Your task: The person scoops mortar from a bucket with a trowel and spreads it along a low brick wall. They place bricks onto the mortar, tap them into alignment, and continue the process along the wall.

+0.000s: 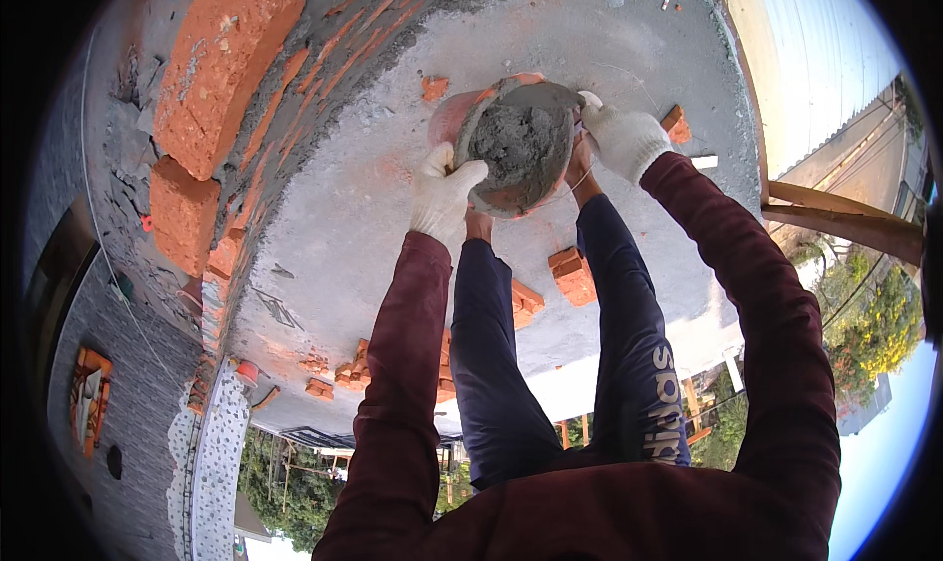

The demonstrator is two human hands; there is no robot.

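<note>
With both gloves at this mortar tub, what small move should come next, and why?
I'd probably firm up both grips and hold the mortar tub level: the left hand and right hand are at opposite sides of its rim, grey mortar fills much of it, and a tilt could spill some.

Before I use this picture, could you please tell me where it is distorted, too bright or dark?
Head view: fisheye bending bows the brick wall and the right edge of the concrete floor; black fills the corners. Head view: floor looks washed out beside the right trouser leg; mortar in the bucket is darker, its lumpy texture visible.
</note>
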